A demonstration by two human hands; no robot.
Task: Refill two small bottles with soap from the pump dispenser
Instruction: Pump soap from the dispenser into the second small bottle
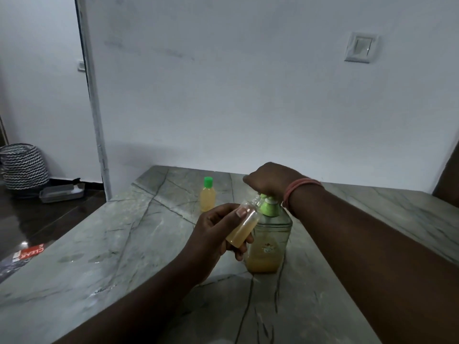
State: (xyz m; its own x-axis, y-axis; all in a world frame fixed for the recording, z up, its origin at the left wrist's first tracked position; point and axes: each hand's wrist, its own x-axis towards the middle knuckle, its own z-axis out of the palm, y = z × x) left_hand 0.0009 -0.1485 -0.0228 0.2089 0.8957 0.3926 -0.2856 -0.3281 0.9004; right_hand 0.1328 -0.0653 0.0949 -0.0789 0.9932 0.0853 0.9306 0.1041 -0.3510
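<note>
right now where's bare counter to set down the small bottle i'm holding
Bare stone lies left of the left hand, out to the counter edge, and along the near edge below both forearms. There is also room right of the pump dispenser. It is crowded at the centre, where the held small bottle, the dispenser, the right hand and the capped bottle cluster.

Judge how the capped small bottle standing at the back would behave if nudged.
The capped small bottle looks tall for its base, so it would probably tip, then roll. It seems nearly full, so fairly steady. The stone table looks polished, so it may slide first.
</note>
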